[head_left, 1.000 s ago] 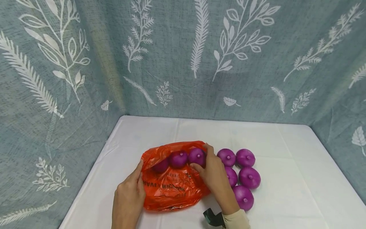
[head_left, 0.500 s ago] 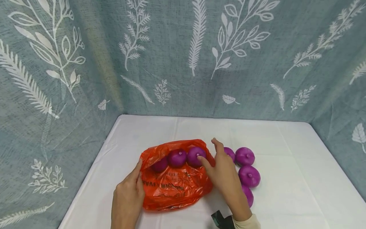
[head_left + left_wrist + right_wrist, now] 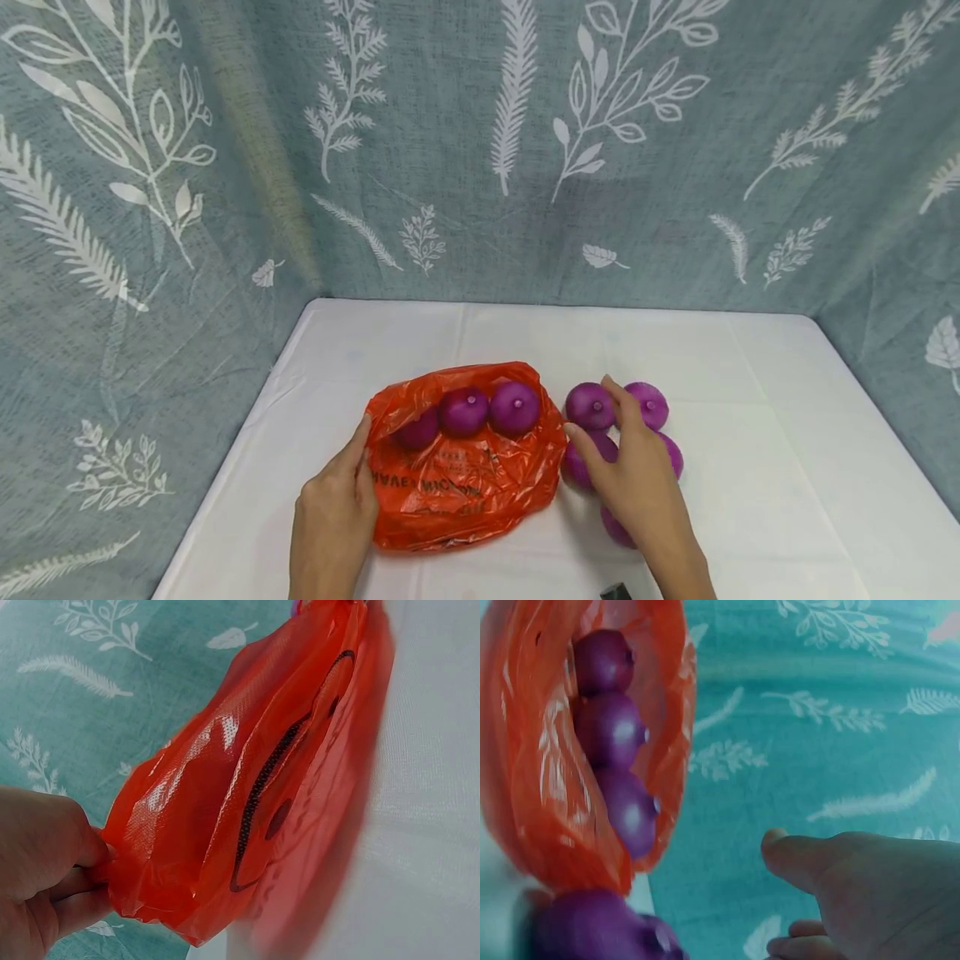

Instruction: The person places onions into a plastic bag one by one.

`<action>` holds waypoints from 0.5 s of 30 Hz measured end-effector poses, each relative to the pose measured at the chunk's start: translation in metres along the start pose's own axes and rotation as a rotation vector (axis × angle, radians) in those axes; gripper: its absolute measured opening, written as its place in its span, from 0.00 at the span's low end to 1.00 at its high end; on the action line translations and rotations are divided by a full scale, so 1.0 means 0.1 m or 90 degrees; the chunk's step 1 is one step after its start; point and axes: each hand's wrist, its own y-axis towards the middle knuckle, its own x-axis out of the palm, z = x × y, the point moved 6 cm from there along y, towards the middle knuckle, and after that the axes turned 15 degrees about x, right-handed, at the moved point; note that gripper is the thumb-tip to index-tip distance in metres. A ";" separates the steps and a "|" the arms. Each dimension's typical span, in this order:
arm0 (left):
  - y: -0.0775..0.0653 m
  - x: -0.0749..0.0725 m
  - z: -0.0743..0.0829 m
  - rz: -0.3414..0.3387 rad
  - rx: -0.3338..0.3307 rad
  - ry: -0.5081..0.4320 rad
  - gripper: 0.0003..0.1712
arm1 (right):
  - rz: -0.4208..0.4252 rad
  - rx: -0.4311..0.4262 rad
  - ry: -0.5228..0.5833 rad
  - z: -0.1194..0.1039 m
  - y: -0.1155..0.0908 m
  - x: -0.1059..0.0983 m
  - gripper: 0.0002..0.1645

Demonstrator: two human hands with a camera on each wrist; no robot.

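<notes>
My left hand [image 3: 330, 517] grasps the orange bag [image 3: 442, 500] at its left edge, the thin film pinched between my digits, as the left wrist view shows at close range. The bag lies on the white table [image 3: 697, 550], bearing dark lettering on its near face; its mouth gapes, and within it three onions [image 3: 464, 412] sit side by side in a row, the leftmost partly shaded by the film. My right hand [image 3: 641, 475] is released: the thumb and forefinger stand apart above a cluster of five loose onions [image 3: 588, 407], just beside the bag's right end. My hand partly covers several of them; whether a fingertip touches any, I cannot tell. In the right wrist view, my thumb points outward, clear of the bag. Behind the table hangs a grey-green cloth [image 3: 450, 167] printed with white leaves and sprigs.
</notes>
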 end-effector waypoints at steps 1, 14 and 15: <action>0.00 0.00 0.00 -0.001 -0.002 0.001 0.29 | 0.006 -0.003 0.002 0.03 -0.01 -0.03 0.51; -0.02 -0.01 0.01 -0.001 0.009 0.002 0.30 | 0.048 -0.020 0.030 0.41 -0.29 -0.25 0.45; -0.02 -0.01 0.01 -0.003 0.008 0.002 0.30 | 0.054 -0.030 0.029 0.44 -0.31 -0.26 0.46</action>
